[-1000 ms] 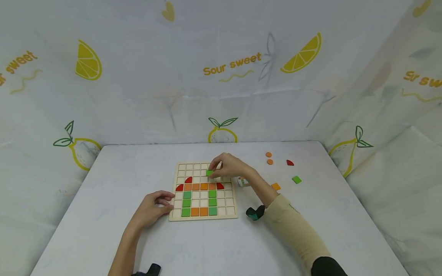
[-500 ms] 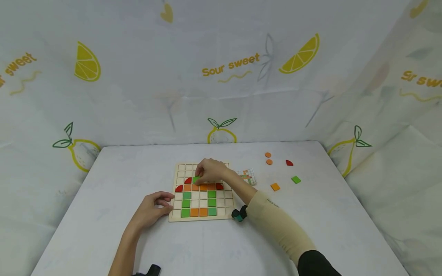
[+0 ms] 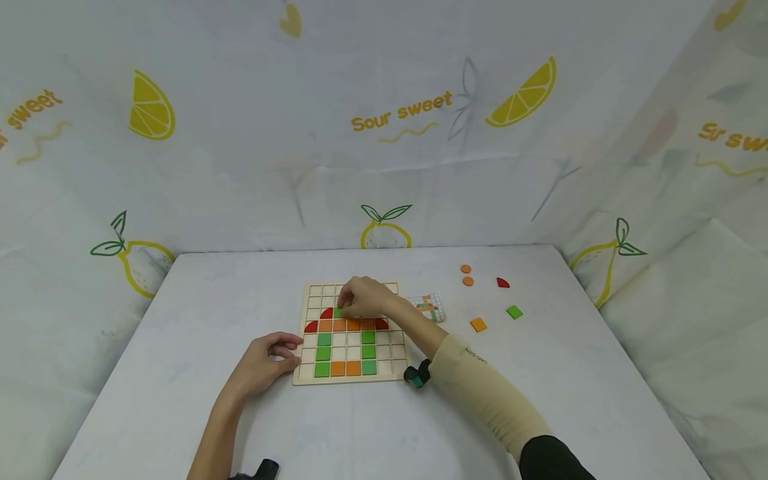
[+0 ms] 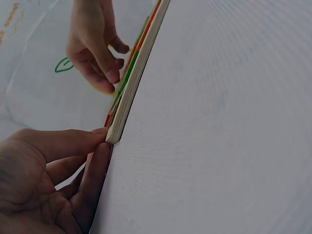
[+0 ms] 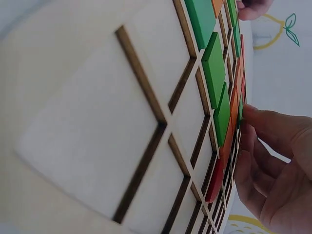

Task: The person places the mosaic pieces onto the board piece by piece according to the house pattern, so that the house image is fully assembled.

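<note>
A wooden grid board (image 3: 312,293) lies on the table, with square tiles and red quarter-round tiles set in its cells. At its left edge my left hand (image 3: 267,363) holds the board; in the left wrist view the thumb and a finger (image 4: 100,163) of that hand pinch its corner. My right hand (image 3: 365,297) is over the upper middle of the board. Its fingertips pinch a green square tile (image 3: 338,313), beside a red quarter-round tile (image 3: 327,313) and above the row of orange tiles (image 3: 325,326). The right hand covers part of the upper cells.
A small pattern card (image 3: 429,307) lies right of the board, partly behind the right wrist. Farther right are two orange round tiles (image 3: 466,269), a red quarter-round tile (image 3: 503,283), a green square tile (image 3: 514,312) and an orange square tile (image 3: 478,325).
My right hand has moved left and slightly nearer with the green tile, bringing it to the cell beside the red piece, then stays almost still. The card is more exposed. The left hand has stayed put.
</note>
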Motion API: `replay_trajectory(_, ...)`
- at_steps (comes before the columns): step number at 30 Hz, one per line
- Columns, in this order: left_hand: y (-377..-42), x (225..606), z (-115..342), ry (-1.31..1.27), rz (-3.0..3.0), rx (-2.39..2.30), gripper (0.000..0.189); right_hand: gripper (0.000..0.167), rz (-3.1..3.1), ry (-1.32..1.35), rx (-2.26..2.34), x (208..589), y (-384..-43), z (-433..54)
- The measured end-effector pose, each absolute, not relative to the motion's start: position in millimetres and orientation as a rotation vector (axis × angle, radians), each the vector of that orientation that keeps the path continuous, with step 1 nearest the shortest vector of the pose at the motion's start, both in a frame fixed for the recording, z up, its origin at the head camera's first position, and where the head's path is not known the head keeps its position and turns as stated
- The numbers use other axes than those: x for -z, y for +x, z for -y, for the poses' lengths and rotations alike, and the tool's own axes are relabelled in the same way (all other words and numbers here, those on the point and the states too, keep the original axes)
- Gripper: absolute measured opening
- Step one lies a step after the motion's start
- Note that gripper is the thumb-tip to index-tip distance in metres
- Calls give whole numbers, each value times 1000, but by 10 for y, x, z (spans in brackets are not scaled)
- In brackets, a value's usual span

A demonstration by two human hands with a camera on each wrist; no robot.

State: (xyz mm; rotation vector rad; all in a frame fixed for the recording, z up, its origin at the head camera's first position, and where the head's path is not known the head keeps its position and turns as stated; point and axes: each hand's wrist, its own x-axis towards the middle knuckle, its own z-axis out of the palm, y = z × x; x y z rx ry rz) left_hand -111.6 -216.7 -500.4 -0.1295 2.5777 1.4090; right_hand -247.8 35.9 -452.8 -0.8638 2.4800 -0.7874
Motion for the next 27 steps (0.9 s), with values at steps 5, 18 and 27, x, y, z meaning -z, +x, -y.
replay_trajectory(5,-1120,5015,2165,-125,-2576,-1406,35,15,-2445,-919,784,4501,-2472,-423)
replay_trajectory(18,-1111,4998,2157,-101,-2578,-1414,37,25,-2407,-896,848,4350,-2490,-959)
replay_trajectory(27,-1122,4999,2165,-126,-2592,-1369,36,33,-2435,-724,1022,4370,-2553,-1738)
